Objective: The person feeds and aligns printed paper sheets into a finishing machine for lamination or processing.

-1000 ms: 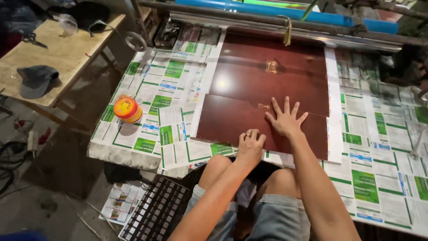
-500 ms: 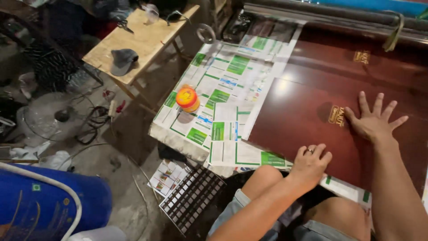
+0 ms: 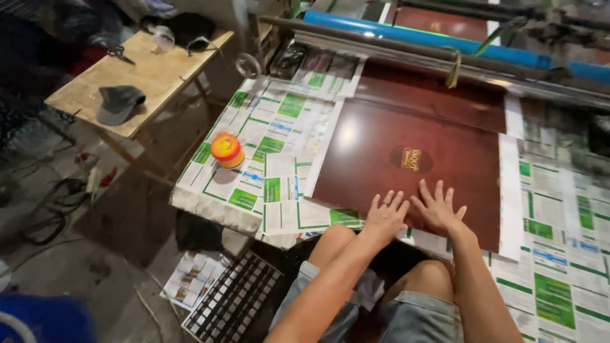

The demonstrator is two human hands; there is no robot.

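A glossy dark red sheet [image 3: 406, 140] with a small gold emblem [image 3: 411, 159] lies flat on a worktable covered in green and white printed paper [image 3: 267, 133]. My left hand [image 3: 384, 217] rests palm down on the sheet's near edge, fingers spread, a ring on one finger. My right hand [image 3: 438, 208] lies flat just to its right, fingers fanned, below the emblem. Neither hand holds anything. My bare knees and denim shorts show below the table edge.
A small orange and yellow jar [image 3: 227, 150] stands on the paper at the left. A wooden side table [image 3: 136, 70] carries a grey cap [image 3: 119, 101] and scissors [image 3: 119, 54]. Blue and metal rollers [image 3: 445, 47] run along the back. A wire rack [image 3: 232, 298] lies on the floor.
The view has swung back to the right. My right hand has come from beside the emblem toward the near edge, and both hands now lie close together on the sheet.
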